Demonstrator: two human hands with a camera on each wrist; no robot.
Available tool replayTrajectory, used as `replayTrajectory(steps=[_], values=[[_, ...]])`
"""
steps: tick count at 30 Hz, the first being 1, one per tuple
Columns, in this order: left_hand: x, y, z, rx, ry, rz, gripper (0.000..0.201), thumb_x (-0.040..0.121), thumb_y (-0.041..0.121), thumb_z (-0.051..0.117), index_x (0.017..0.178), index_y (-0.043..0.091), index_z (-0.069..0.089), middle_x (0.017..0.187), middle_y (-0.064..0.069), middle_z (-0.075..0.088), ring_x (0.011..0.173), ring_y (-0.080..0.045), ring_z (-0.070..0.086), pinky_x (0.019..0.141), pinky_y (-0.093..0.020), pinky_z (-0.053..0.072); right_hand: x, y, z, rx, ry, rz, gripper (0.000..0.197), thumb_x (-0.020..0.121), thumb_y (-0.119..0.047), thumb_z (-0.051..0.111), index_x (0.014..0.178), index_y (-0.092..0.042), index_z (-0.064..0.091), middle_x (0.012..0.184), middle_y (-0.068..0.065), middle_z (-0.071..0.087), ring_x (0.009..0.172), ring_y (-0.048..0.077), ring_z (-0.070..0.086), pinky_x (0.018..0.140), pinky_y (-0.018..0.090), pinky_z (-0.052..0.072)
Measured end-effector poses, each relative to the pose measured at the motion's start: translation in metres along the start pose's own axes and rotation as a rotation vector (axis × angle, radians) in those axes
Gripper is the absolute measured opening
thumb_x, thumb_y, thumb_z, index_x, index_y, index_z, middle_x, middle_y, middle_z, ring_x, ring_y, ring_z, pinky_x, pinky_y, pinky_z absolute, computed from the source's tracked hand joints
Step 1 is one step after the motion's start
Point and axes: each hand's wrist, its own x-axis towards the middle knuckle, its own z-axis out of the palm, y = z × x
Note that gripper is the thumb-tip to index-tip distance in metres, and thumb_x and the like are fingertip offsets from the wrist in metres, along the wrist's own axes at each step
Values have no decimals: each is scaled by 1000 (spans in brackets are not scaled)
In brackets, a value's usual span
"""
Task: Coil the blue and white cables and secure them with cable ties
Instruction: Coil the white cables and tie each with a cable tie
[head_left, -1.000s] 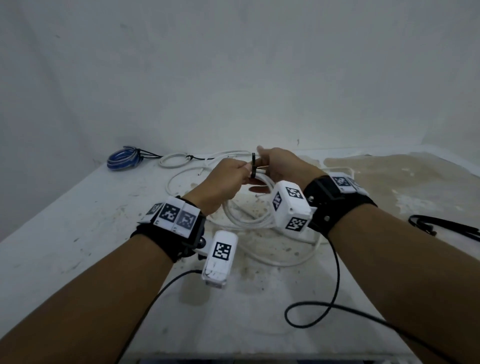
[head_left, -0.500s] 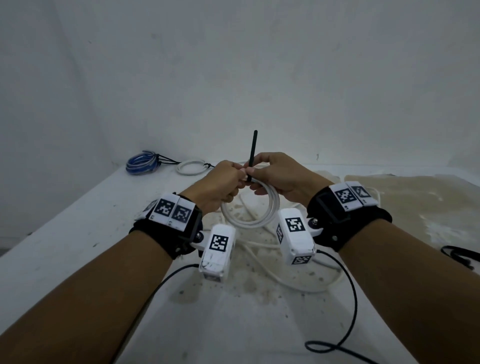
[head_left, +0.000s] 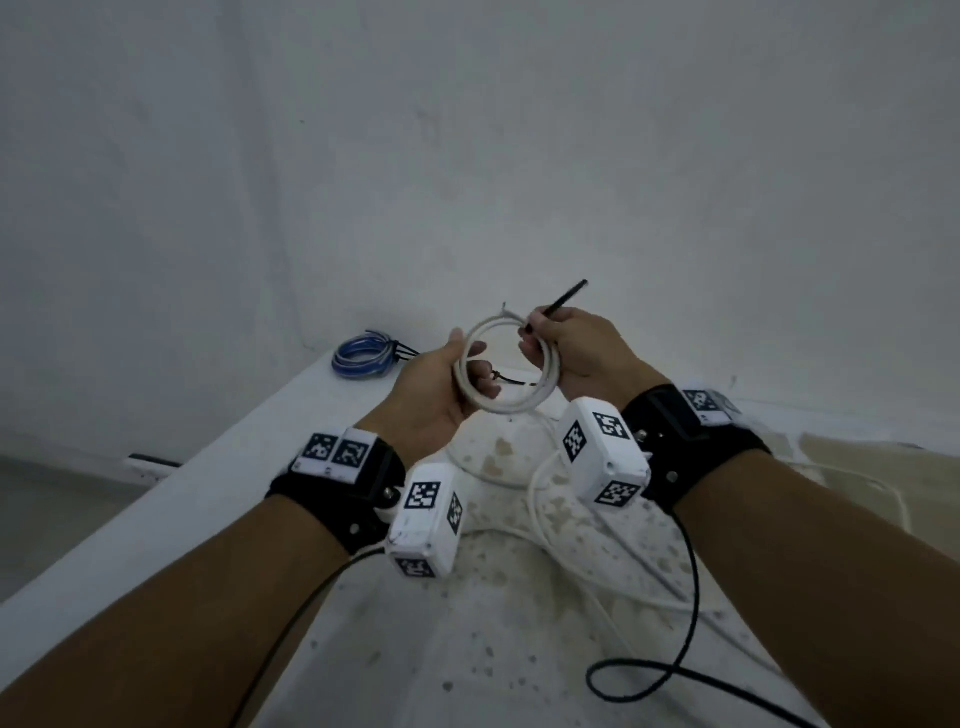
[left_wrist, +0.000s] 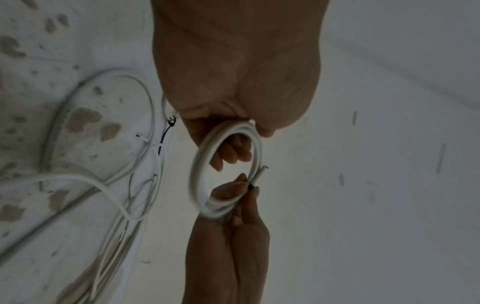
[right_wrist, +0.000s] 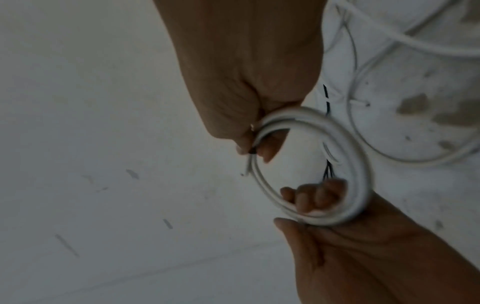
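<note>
A small white cable coil (head_left: 506, 364) is held up above the surface (head_left: 208, 499), between the two hands. The left hand (head_left: 436, 387) is curled round the coil's left side, fingers through the ring. The right hand (head_left: 582, 353) grips the coil's right side and pinches a black cable tie (head_left: 563, 297), whose free end sticks up and to the right. The cable's cut end (left_wrist: 261, 171) pokes out just beside the right fingertips (left_wrist: 240, 186).

More loose white cable (head_left: 545, 499) is spread over the stained surface beneath the hands, partly covered by the wrist cameras (head_left: 426, 519). A tied blue cable coil (head_left: 363, 356) lies at the far left corner, against the wall (head_left: 467, 156). A black lead (head_left: 649, 675) loops across the near surface.

How the tie sits round the coil is hidden by the right fingers. Both wrist views are blurred, and the thin dark strands on the surface cannot be made out clearly.
</note>
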Motion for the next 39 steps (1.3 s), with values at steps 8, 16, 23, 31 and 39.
replayTrajectory(steps=[8, 16, 23, 31, 39], values=[[45, 18, -39, -179, 229, 130, 36, 108, 29, 28, 91, 9, 52, 45, 5, 34, 37, -8, 31, 52, -22, 40, 31, 42, 31, -38, -114, 235, 10, 97, -13, 59, 92, -6, 65, 84, 7, 72, 77, 19, 65, 82, 35, 55], [94, 36, -64, -3, 277, -9, 32, 106, 30, 37, 90, 7, 53, 65, -5, 49, 57, -15, 50, 64, -31, 51, 83, 51, 36, -138, -86, 266, 9, 95, -3, 58, 90, 2, 63, 77, 13, 69, 55, 16, 68, 49, 25, 57], [107, 2, -101, 444, 379, -228, 18, 97, 31, 55, 105, 16, 50, 91, -7, 52, 79, -18, 54, 78, -31, 44, 148, 100, 20, -398, 112, 239, 21, 99, -6, 53, 81, 3, 57, 80, 17, 61, 77, 27, 65, 59, 33, 59], [116, 1, -110, 416, 409, -268, 19, 95, 26, 60, 87, 15, 47, 89, -8, 52, 76, -16, 54, 73, -28, 43, 177, 136, 14, -1063, -4, 48, 43, 93, -48, 57, 109, -9, 67, 107, 16, 69, 101, 34, 65, 79, 32, 50], [113, 6, -104, 454, 423, -296, 17, 95, 25, 59, 88, 15, 47, 92, -8, 50, 78, -16, 54, 70, -28, 42, 166, 133, 14, -702, 88, 142, 37, 95, -30, 58, 120, -2, 60, 113, 16, 70, 78, 21, 70, 66, 28, 59]])
